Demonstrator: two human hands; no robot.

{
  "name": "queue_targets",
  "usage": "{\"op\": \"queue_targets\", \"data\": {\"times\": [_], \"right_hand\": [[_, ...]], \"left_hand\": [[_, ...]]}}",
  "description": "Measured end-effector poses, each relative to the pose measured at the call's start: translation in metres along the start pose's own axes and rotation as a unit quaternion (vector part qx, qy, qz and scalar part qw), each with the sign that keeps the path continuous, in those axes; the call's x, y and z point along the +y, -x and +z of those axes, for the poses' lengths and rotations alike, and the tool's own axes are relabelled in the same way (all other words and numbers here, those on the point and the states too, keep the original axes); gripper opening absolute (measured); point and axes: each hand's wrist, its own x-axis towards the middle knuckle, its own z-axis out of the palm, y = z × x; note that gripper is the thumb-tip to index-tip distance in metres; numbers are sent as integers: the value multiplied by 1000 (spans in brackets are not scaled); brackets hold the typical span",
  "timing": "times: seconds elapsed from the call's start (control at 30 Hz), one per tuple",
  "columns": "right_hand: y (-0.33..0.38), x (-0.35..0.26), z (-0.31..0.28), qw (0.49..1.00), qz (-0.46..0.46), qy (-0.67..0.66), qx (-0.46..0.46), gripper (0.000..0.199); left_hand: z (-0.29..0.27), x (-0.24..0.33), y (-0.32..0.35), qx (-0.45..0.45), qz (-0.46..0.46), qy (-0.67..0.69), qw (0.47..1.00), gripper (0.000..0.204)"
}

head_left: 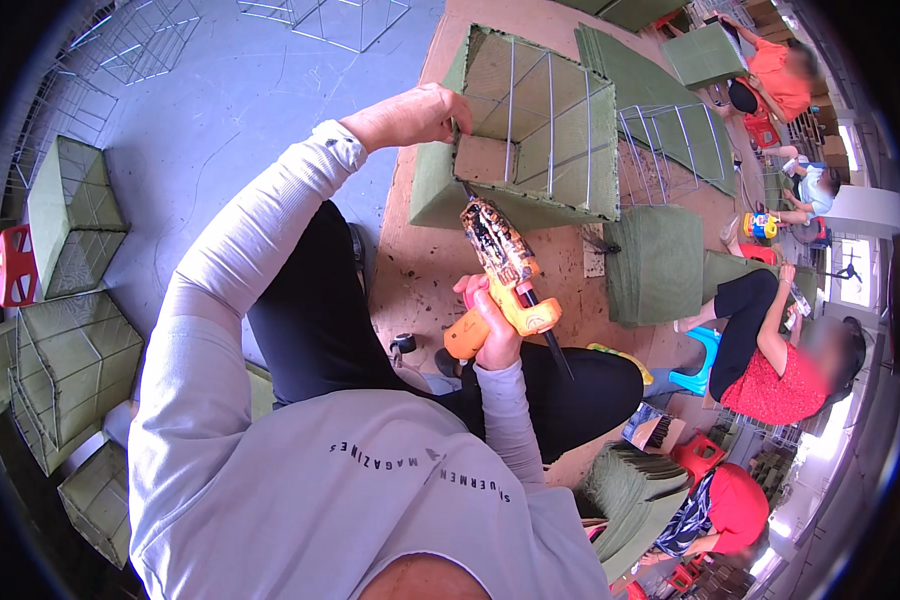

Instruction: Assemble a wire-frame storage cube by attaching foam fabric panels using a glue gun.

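A workshop with a blue-grey floor [220,110] spreads under the camera, and a brown board bench [420,260] carries the work. On the bench lies a green fabric-covered wire frame [530,130], tipped on its side with its open mouth towards the viewer; thin wire ribs cross its inner walls.

The left hand [410,115] grips the frame's near upper corner, its fingers curled over the edge; the fingertips are hidden behind the fabric lip.

The right hand [490,320] is wrapped shut around the orange handle of a glue gun [505,270], whose grimy barrel points up at the frame's lower edge. The nozzle tip is hard to make out against the fabric, so whether it touches cannot be told. A dark cord [555,350] trails down from the gun.

Stacks of green fabric panels [660,260] lie to the right on the bench, and another stack [635,490] is partly cut off by the person's shoulder. Finished green frames [70,360] sit on the floor at left, bent by the lens. Other people [780,360] sit at right, partly hidden.
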Motion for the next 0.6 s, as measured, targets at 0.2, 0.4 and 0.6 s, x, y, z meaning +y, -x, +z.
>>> {"op": "queue_targets", "data": {"times": [0.2, 0.4, 0.6], "right_hand": [[0, 0, -6, 1000, -8, -23, 7, 12], [2, -1, -9, 1000, -9, -21, 22, 10], [2, -4, -14, 999, -20, -5, 25, 10]], "left_hand": [[0, 1, -1, -14, -17, 9, 1000, 23], [-1, 1, -1, -15, -10, 12, 1000, 23], [-3, 4, -2, -16, -12, 5, 1000, 23]]}}
